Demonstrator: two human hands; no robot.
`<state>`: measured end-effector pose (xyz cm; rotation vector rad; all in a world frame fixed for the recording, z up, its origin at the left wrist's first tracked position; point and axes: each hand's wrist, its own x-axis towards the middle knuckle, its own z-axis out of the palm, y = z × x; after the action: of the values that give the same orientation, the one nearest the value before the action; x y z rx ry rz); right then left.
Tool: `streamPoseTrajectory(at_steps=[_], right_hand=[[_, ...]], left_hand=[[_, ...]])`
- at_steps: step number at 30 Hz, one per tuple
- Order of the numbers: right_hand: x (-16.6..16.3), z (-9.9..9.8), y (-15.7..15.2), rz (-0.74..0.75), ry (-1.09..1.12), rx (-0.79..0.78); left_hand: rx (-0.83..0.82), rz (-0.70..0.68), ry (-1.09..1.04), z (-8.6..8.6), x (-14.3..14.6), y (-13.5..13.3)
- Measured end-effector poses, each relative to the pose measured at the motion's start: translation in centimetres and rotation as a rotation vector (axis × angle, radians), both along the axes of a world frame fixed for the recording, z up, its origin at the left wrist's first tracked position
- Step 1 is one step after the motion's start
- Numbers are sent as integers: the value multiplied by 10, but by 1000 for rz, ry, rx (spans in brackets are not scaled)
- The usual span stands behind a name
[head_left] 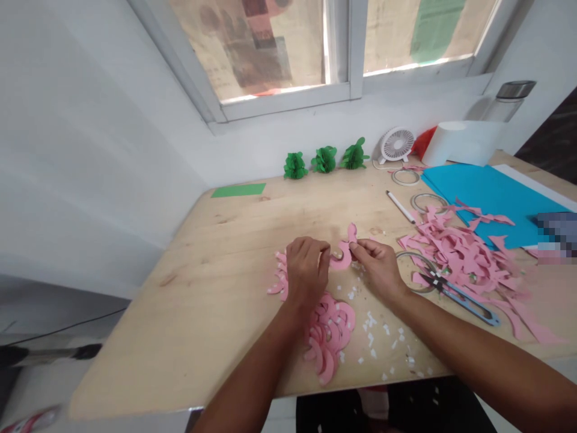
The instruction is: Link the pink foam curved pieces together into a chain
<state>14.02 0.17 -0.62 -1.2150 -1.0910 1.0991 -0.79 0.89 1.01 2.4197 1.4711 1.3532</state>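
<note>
My right hand [377,264] pinches a curved pink paper piece [343,260] between thumb and fingers, above the table. My left hand [307,267] is closed at the left end of that piece, its fingertips close together; what they grip is hidden. Just left of my left hand lies a group of pink paper cutouts [280,273], partly covered by it. Below my wrist is a pile of pink paper curves [336,319], some with small pale patches. Tiny white scraps [370,322] are scattered between my forearms.
Blue-handled snips [469,302] lie by a heap of pink paper offcuts [464,252] and rolls of tape [428,203]. Blue sheets [478,192], a white pen [400,207] and a small fan [396,144] are farther back. Green paper shapes [324,159] stand along the wall, near a green strip [238,190].
</note>
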Motion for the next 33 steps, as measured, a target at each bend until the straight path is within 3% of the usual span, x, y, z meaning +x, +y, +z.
streamPoseTrajectory(at_steps=[6,12,20,25,33], right_hand=[[1,2,-1,5,-45,23],[1,2,-1,6,-74,32],[5,10,-1,9,-47,31],[6,16,0,-13,-16,36],[7,16,2,-13,-14,31]], left_hand=[[-178,64,-160,0,-4,2],[-425,-23,-375,-2,-7,7],[-772,-380,-524,1,-9,8],[-838,-507,-578,5,-14,8],[-900,-548,-666,6,-13,8]])
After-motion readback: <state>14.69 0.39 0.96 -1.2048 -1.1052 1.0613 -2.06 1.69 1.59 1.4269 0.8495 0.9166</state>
